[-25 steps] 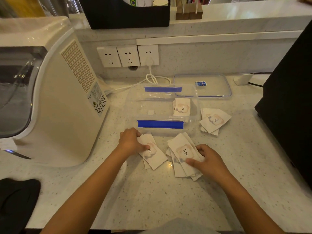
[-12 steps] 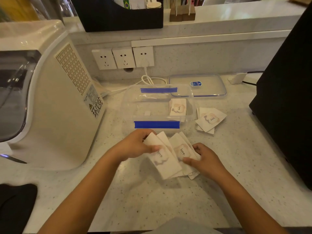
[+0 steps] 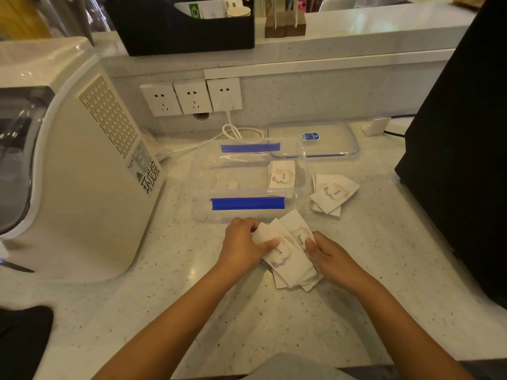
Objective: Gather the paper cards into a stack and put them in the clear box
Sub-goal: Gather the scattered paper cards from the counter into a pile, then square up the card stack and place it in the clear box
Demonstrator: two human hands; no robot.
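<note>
Both hands pinch a fanned bundle of paper cards point(image 3: 286, 252) on the worktop point(image 3: 384, 270), left hand point(image 3: 242, 244) and right hand point(image 3: 330, 257) each in a closed grip; the clear box point(image 3: 247, 171) lies just beyond, its long axis crosswise.

A café or shop service counter is suggested. A speckled stone worktop point(image 3: 192, 311) is backed by a raised ledge point(image 3: 356, 31), where a black organiser point(image 3: 178, 34) is kept. A cream countertop machine point(image 3: 71, 171) is stationed beside three wall sockets point(image 3: 192, 97).
</note>
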